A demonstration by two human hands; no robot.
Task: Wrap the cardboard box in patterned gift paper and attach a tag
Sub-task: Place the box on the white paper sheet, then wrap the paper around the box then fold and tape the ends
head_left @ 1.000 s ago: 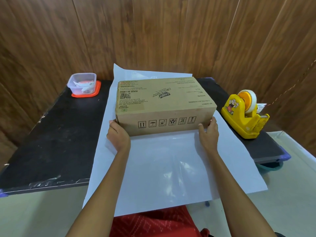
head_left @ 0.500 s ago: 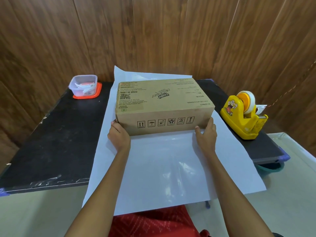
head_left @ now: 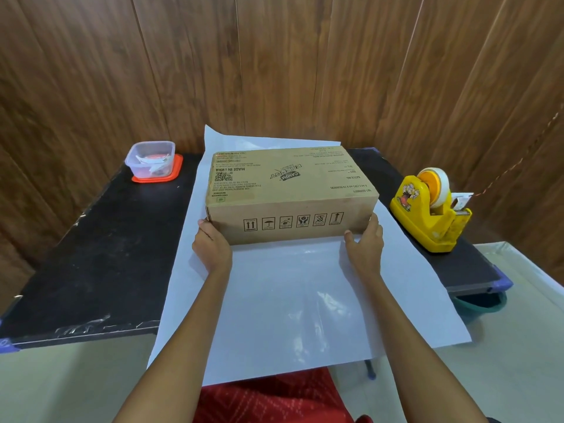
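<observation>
The brown cardboard box (head_left: 290, 190) lies flat on a large sheet of gift paper (head_left: 290, 300) with its plain white side up, spread over the black table (head_left: 100, 254). My left hand (head_left: 212, 248) grips the box's near left bottom corner, fingers hidden round the side. At the near right bottom corner, my right hand (head_left: 364, 242) holds the box with the thumb on the front face and the fingers up the right side. The paper's near edge hangs past the table front. No tag is plainly visible.
A yellow tape dispenser (head_left: 430, 209) stands on the table right of the paper. A clear plastic tub (head_left: 151, 158) on an orange lid sits at the back left. Wood-panelled walls close in behind. A pale surface (head_left: 518, 331) lies to the lower right.
Both hands stay at the box's near corners. The right thumb has slid slightly inward along the front face. The box has barely moved.
</observation>
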